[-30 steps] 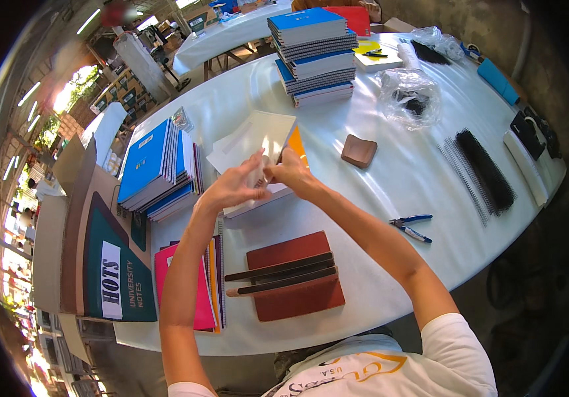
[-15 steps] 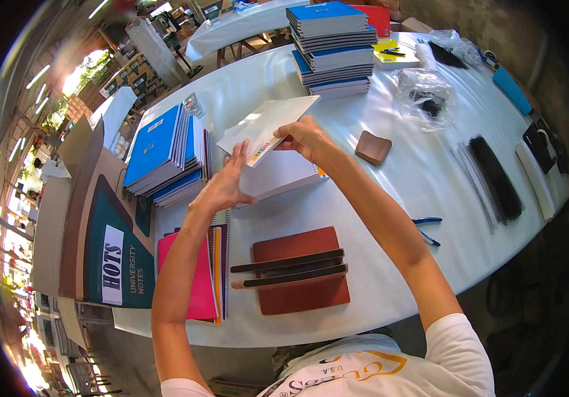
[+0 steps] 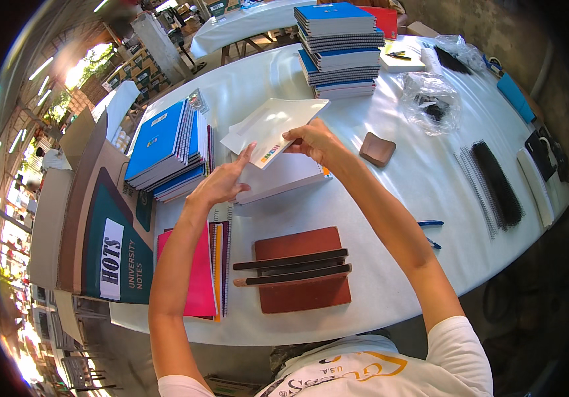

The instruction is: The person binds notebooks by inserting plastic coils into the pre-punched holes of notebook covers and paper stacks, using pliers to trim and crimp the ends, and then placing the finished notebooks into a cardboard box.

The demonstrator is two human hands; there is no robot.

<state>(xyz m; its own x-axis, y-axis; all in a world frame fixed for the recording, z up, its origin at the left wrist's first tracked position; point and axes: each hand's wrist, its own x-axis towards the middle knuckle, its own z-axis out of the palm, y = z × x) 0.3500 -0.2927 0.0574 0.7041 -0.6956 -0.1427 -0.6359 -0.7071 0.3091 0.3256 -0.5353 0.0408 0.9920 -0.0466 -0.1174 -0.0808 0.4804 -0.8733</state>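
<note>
A white block of paper sheets (image 3: 288, 126) with small coloured marks along its near edge is tilted in the air over a thicker white paper stack (image 3: 281, 180). My right hand (image 3: 316, 142) pinches its right corner between thumb and fingers. My left hand (image 3: 219, 181) is at its left near edge, the index finger raised against the sheets and the thumb apart, low by the stack. Its other fingers are partly hidden. Behind the held block another white sheet (image 3: 233, 141) sticks out to the left.
Blue spiral notebooks are piled at left (image 3: 159, 142) and far back (image 3: 337, 46). Nearer me are a red-brown board with two dark bars (image 3: 301, 294), pink notebooks (image 3: 195, 278) and blue-handled pliers (image 3: 431, 223). A brown block (image 3: 377, 149), black wire spirals (image 3: 496, 188) and a cardboard box (image 3: 119, 238) surround the work.
My right hand has turned the paper block slightly, its near edge now facing me more. The left hand stays beside it, index finger more upright. The whole view has shifted a little.
</note>
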